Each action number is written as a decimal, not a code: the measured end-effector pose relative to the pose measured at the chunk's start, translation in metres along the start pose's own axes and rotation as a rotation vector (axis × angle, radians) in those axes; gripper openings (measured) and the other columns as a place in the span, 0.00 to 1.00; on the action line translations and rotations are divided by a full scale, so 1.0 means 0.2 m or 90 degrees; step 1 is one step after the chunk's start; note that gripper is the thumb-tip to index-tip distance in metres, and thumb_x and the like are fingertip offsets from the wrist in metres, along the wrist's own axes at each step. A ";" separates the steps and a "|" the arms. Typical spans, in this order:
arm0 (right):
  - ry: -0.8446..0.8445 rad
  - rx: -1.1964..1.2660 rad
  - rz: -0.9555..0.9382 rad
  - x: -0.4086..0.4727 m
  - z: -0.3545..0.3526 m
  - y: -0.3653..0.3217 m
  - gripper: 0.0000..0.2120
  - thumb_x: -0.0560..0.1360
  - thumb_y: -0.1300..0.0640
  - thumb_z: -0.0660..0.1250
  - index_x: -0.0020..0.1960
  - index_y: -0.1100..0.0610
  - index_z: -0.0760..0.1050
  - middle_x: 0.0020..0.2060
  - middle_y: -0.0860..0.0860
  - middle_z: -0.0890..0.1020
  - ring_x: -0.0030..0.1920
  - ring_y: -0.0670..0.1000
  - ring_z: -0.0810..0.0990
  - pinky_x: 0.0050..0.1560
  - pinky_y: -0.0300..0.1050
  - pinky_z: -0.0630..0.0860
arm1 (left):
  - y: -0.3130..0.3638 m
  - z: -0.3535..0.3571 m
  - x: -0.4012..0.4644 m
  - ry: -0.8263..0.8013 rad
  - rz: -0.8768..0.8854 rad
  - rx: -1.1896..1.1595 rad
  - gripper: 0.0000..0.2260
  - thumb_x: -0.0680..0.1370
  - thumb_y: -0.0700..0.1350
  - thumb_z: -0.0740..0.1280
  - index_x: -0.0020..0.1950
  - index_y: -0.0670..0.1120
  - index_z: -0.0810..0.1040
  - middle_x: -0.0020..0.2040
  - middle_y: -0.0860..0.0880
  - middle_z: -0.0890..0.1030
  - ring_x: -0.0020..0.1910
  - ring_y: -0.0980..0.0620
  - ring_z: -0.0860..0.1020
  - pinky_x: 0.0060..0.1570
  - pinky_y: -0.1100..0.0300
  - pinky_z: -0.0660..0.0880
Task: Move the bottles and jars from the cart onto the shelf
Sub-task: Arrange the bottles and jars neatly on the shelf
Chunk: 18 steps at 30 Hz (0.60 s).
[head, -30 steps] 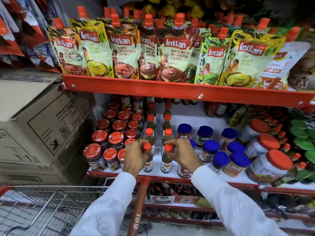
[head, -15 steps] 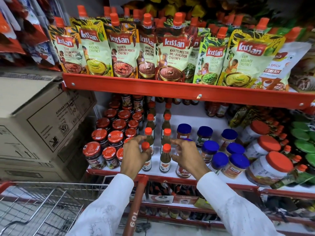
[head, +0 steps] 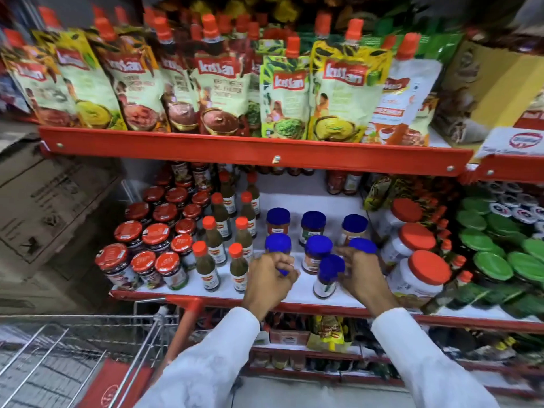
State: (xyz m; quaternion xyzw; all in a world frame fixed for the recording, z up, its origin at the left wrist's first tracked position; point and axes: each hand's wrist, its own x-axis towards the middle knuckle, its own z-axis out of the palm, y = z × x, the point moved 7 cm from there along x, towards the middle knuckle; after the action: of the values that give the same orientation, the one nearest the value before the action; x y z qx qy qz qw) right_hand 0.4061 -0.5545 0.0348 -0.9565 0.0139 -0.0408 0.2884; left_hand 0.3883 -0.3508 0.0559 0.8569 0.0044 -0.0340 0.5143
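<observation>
My left hand (head: 269,279) is closed around a blue-lidded jar (head: 283,271) at the front of the white shelf (head: 300,293); only a sliver of its lid shows. My right hand (head: 360,270) lies with curled fingers against a second blue-lidded jar (head: 326,278) and hides most of a third (head: 362,245). Whether it grips either I cannot tell. More blue-lidded jars (head: 313,225) stand behind. Small dark bottles with orange caps (head: 206,267) stand in rows to the left of my hands. The wire cart (head: 88,348) is at lower left.
Red-lidded jars (head: 144,266) fill the shelf's left end. Big white tubs with orange lids (head: 424,275) and green-lidded tubs (head: 494,266) stand to the right. Chutney pouches (head: 220,92) hang over the red upper shelf edge (head: 256,151). Cardboard boxes (head: 44,201) are stacked at left.
Both hands have let go of the orange-capped bottles and moved right to the blue-lidded jars. The view has swung right and closer to the shelf.
</observation>
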 end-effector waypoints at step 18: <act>-0.107 -0.040 0.002 -0.01 0.03 0.00 0.07 0.67 0.64 0.69 0.39 0.54 0.72 0.31 0.51 0.76 0.30 0.51 0.72 0.26 0.39 0.62 | 0.00 0.40 0.03 0.028 -0.084 0.091 0.14 0.72 0.31 0.68 0.55 0.43 0.83 0.52 0.45 0.86 0.48 0.48 0.84 0.50 0.57 0.79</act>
State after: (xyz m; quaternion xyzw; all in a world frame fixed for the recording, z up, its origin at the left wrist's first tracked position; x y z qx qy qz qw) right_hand 0.4054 -0.5509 0.0305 -0.9652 -0.0079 0.0407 0.2583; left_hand 0.3907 -0.4212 0.0187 0.8900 0.0696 -0.0496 0.4480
